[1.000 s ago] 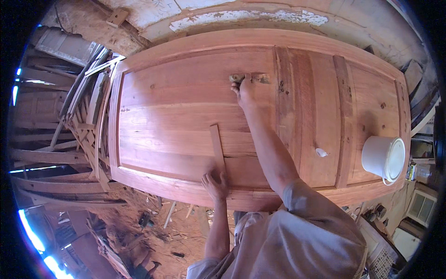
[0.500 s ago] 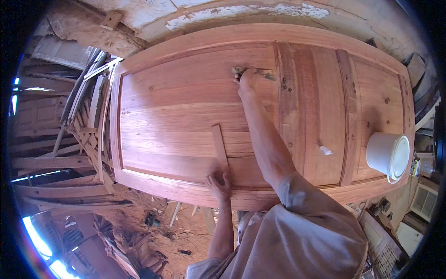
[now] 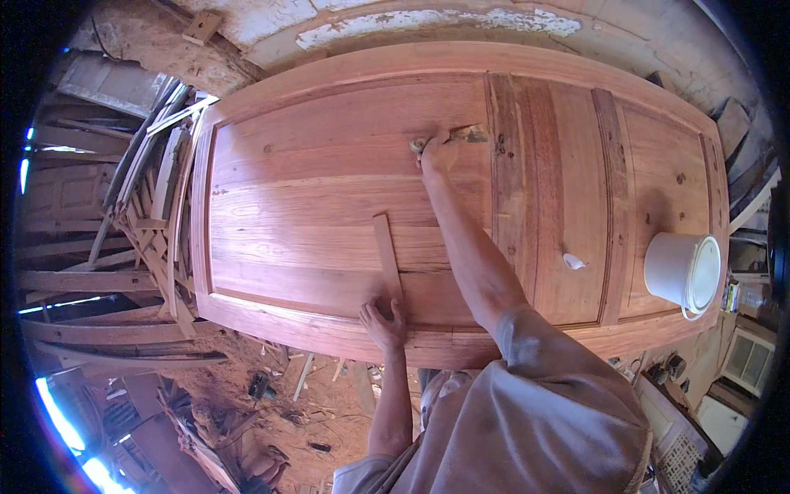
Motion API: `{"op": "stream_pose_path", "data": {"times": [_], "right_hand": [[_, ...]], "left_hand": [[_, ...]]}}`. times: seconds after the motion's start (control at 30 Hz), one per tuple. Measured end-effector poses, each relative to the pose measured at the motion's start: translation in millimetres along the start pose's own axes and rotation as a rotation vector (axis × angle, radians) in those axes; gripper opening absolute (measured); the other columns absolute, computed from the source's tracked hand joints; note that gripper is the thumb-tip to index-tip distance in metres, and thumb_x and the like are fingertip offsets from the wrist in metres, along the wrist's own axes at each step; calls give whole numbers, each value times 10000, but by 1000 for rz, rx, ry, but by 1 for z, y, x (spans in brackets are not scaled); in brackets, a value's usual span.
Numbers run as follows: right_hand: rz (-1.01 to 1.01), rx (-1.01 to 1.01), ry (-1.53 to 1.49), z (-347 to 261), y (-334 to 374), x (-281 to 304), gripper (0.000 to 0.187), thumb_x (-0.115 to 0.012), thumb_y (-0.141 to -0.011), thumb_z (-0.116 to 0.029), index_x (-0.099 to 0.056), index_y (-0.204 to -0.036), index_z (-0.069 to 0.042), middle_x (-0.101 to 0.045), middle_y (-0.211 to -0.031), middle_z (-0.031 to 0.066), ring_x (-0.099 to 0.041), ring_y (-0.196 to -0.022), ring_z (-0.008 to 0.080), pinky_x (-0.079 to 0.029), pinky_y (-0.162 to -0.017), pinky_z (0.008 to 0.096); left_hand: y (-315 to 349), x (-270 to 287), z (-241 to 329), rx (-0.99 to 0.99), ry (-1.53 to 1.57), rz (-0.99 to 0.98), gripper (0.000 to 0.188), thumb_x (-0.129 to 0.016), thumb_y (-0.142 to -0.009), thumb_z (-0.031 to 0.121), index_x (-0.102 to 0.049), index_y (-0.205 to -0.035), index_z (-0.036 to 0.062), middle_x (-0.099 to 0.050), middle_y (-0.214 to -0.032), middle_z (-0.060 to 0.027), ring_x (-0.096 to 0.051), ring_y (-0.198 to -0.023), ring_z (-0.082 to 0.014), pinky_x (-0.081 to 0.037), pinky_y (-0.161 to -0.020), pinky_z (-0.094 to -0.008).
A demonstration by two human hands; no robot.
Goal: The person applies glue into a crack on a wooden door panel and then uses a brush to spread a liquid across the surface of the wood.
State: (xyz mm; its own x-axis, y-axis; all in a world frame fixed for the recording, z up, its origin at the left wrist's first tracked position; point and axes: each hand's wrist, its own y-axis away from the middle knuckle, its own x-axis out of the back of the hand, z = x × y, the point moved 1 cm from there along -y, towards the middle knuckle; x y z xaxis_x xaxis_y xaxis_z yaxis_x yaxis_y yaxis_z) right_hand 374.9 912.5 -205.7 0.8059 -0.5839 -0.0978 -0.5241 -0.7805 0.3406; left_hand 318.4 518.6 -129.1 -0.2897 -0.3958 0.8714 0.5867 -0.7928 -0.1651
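head: right hand wrapped round tool; left hand half-curled

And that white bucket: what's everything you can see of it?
The white bucket stands on the panelled wooden door, toward its right end, near the edge closest to the person. It is round, smooth and looks like plastic, with a thin handle hanging at its rim. It seems upright; the lens makes it appear to lean. Its pale, round top may be a lid. Only the door visibly touches it.
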Motion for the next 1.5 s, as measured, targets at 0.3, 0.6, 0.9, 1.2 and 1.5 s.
{"op": "stream_pose_path", "data": {"times": [0.3, 0.6, 0.9, 1.2, 1.5], "right_hand": [[-119, 136, 310, 4, 22, 58, 307, -485, -984, -304, -537, -926, -7, -594, -661, 134, -579, -458, 242, -441, -381, 381], [-668, 146, 696, -50, 142, 211, 467, -485, -1014, -429, -576, -1074, 25, -636, -828, 220, -649, -796, 339, -502, -751, 439], [-832, 56, 892, -59, 216, 389, 368, -507, -1031, -348, -568, -1062, 14, -594, -778, 141, -571, -725, 207, -464, -676, 374], [-931, 34, 847, -67, 204, 428, 214, -531, -1019, -205, -552, -1002, 7, -554, -753, 78, -526, -720, 146, -454, -655, 340], [-942, 243, 896, -63, 194, 394, 287, -530, -1012, -257, -544, -976, 27, -616, -764, 164, -618, -704, 245, -477, -663, 403]], "left_hand": [[-1, -3, 11, 34, 75, -36, 396, -686, -870, 320, -558, -1069, 3, -565, -998, -182, -532, -963, -391, -418, -867, -505], [1, -3, -4, 5, 45, 22, 399, -675, -883, 367, -567, -1075, 35, -574, -978, -167, -536, -977, -379, -408, -882, -495], [3, -4, -5, 36, 1, 24, 353, -652, -902, 362, -590, -1051, 49, -590, -987, -144, -550, -969, -346, -416, -864, -470], [4, -3, -7, 26, 64, 58, 315, -635, -922, 349, -595, -1022, 53, -590, -939, -132, -548, -916, -342, -414, -830, -467], [4, 0, -8, 37, 69, 62, 299, -649, -914, 341, -596, -1015, 65, -593, -933, -121, -553, -915, -329, -419, -819, -464]]}}
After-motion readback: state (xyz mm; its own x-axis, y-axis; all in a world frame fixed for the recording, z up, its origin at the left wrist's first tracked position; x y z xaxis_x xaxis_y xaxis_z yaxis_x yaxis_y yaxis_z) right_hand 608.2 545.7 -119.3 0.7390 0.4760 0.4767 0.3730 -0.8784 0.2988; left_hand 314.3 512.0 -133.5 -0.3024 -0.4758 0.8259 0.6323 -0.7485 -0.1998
